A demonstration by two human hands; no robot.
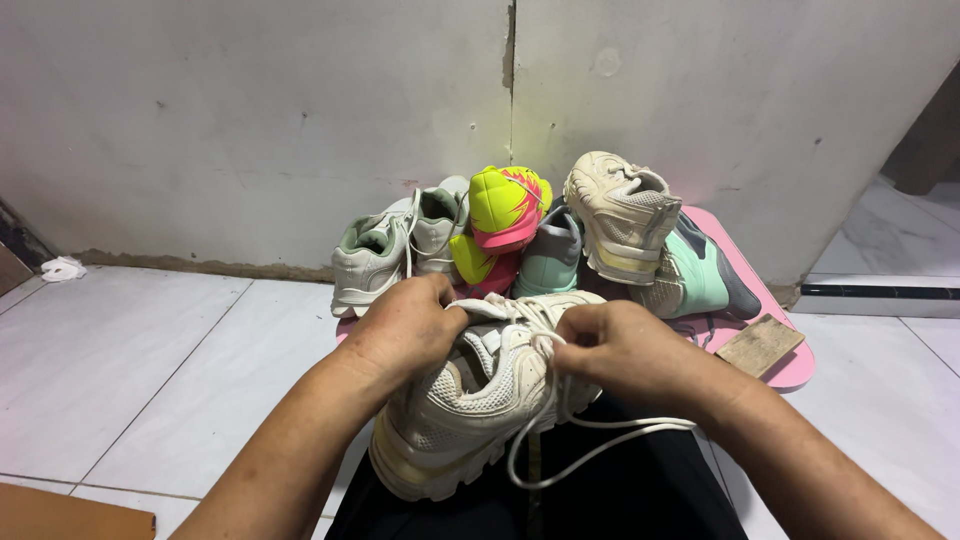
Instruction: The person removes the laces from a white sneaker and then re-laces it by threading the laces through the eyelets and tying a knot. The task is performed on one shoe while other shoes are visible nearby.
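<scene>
Cream sneaker [470, 415] on the lap, bottom center, toe toward 7 o'clock. Left hand [408, 328] closed around the sneaker's collar at its 11 o'clock end, fingers curled, gripping. Right hand [625, 352] closed, pinching the white lace [590, 448] at the tongue; the loose lace loops down toward 5 o'clock over black trousers [640, 490]. Pile of shoes at 12 o'clock against the wall [250, 120]: pale green-grey pair [385, 255], yellow-pink shoe [505, 215], mint shoe [552, 258], second cream sneaker [622, 215] on top. Pink board [790, 370] under the pile, wooden block [760, 345] at its 3 o'clock edge. White tile floor [130, 360].
</scene>
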